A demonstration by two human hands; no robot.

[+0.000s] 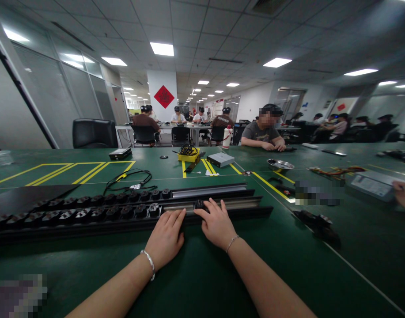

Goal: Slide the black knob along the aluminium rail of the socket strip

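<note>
Long black power track rails [222, 215] lie side by side on the green table. Black round socket modules [98, 213] with pale prongs fill their left part in rows. My left hand [164, 238] lies over the front rail's near edge, its fingers stretched out flat and its thumb apart. To the right, my right hand [218, 224] has its fingers at a single black socket module [199, 204] in the rail channel, index finger on the near side. Part of that module is hidden by the fingers. A bare metallic stretch of channel [178, 206] shows between the hands.
Behind the rails lie a black cable [129, 179], a yellow box [188, 154] with coiled cable and a grey metal box [220, 159]. At right are a metal bowl [280, 164], a dark object [318, 227] and a power supply [371, 185] touched by another person's hand [403, 196]. A person [264, 130] sits opposite.
</note>
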